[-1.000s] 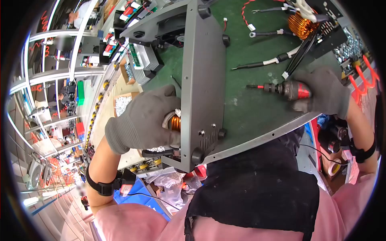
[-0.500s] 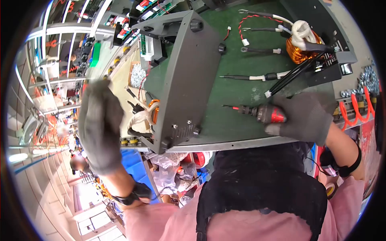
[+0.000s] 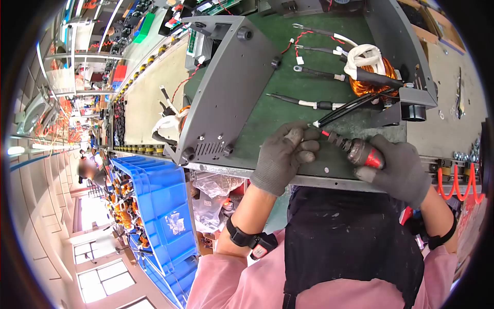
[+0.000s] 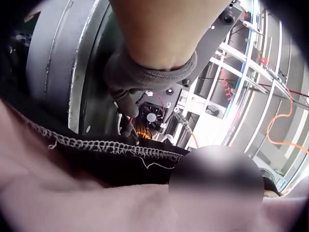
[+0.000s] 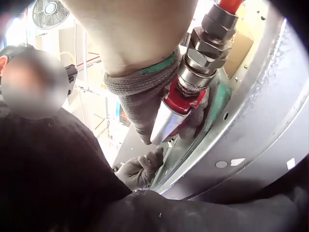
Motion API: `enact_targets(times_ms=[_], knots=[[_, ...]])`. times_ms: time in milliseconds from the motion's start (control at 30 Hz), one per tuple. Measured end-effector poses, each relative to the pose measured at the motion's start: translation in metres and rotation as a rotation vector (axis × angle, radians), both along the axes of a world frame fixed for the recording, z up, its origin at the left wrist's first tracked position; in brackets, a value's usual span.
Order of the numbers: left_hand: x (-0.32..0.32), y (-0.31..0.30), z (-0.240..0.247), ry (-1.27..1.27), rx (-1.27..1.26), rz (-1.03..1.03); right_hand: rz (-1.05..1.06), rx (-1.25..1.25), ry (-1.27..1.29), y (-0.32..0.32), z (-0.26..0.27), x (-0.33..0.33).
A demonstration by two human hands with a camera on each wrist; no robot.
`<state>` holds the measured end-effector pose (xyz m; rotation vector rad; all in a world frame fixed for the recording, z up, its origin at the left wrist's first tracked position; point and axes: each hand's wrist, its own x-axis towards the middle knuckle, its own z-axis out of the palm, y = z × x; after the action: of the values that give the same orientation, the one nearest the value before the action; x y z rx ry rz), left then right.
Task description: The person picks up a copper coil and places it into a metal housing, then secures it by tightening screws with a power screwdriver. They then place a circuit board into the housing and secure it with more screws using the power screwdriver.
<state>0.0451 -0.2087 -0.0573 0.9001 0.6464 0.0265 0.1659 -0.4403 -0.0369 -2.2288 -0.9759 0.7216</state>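
Gloved hands (image 3: 399, 169), dark driver (image 3: 355, 150), red patch (image 3: 374, 158)

Item 1, left hand (image 3: 279, 158): gloved; fingers (image 3: 307, 145) curled inward, tips turned toward the right hand (image 3: 401, 167); whether they pinch anything is unclear. Item 2, left forearm (image 3: 256, 212): bare, slanting back behind the left fingers. Item 3, right hand: gloved, back of hand uppermost, wrapped in a grip, near the left fingers but apart. Item 4, right forearm (image 3: 436, 211): bare, angled back behind the right fingers.
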Motion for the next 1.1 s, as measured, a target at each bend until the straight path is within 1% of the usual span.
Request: enact_targets(times_ms=[67, 133, 167, 200, 233, 267, 300, 367, 400, 467, 600, 667, 700, 733, 767, 800, 867, 900, 933, 967, 1000, 1033, 1100], knots=[[0.003, -0.002, -0.008, 0.006, 0.032, 0.005, 0.027, 0.027, -0.004, 0.001, -0.005, 0.004], [0.006, -0.005, -0.015, -0.012, 0.145, 0.052, 0.047, 0.046, -0.012, 0.000, -0.007, 0.006], [0.009, -0.004, -0.016, -0.018, 0.132, 0.053, 0.046, 0.079, -0.010, 0.003, -0.008, 0.006], [0.012, -0.003, -0.015, 0.002, 0.131, 0.107, 0.043, 0.109, -0.010, 0.002, -0.008, 0.007], [0.016, -0.003, -0.014, 0.023, 0.130, 0.162, 0.043, 0.095, -0.018, 0.001, -0.007, 0.007], [0.020, -0.007, -0.011, 0.027, 0.058, 0.232, 0.058, 0.044, -0.022, 0.000, -0.006, 0.006], [0.022, -0.009, -0.011, 0.023, 0.047, 0.234, 0.073, -0.005, -0.024, -0.001, -0.005, 0.006], [0.025, -0.013, -0.012, -0.071, -0.059, 0.219, 0.062, -0.028, -0.009, -0.003, -0.004, 0.005], [0.026, -0.015, -0.012, -0.071, -0.066, 0.216, 0.051, -0.041, 0.011, -0.004, -0.005, 0.006], [0.028, -0.020, -0.011, -0.090, 0.026, 0.115, 0.049, -0.054, 0.022, -0.007, -0.004, 0.010], [0.030, -0.026, -0.011, -0.110, 0.013, 0.118, 0.056, -0.062, 0.036, -0.009, -0.002, 0.010], [0.031, -0.030, -0.010, -0.107, 0.211, 0.083, 0.042, -0.036, 0.078, -0.010, -0.005, 0.011], [0.030, -0.032, -0.010, -0.110, 0.215, 0.076, 0.030, -0.013, 0.125, -0.011, -0.005, 0.011], [0.028, -0.035, -0.010, -0.178, 0.113, 0.087, 0.023, -0.007, 0.122, -0.013, -0.004, 0.010], [0.026, -0.036, -0.011, -0.244, 0.011, 0.097, 0.007, 0.061, 0.215, -0.014, -0.004, 0.010], [0.024, -0.034, -0.015, -0.247, 0.017, 0.090, -0.008, 0.131, 0.308, -0.015, -0.004, 0.009], [0.019, -0.023, -0.026, -0.312, -0.388, 0.060, -0.011, 0.135, 0.319, -0.013, -0.002, 0.009], [0.019, -0.022, -0.023, -0.319, -0.386, 0.044, -0.010, 0.130, 0.332, -0.016, 0.003, 0.011], [0.018, -0.019, -0.018, -0.275, -0.426, 0.039, -0.026, 0.135, 0.319, -0.020, 0.009, 0.014], [0.018, -0.017, -0.012, -0.231, -0.467, 0.029, 0.007, 0.152, 0.326, -0.027, 0.018, 0.016], [0.020, -0.013, -0.007, -0.210, -0.348, -0.050, 0.039, 0.169, 0.334, -0.032, 0.025, 0.020], [0.018, -0.003, -0.004, -0.218, -0.351, -0.072, 0.019, 0.170, 0.320, -0.041, 0.033, 0.024], [0.018, 0.023, -0.002, -0.146, 0.150, -0.196, 0.002, 0.283, 0.376, -0.065, 0.041, 0.032]])
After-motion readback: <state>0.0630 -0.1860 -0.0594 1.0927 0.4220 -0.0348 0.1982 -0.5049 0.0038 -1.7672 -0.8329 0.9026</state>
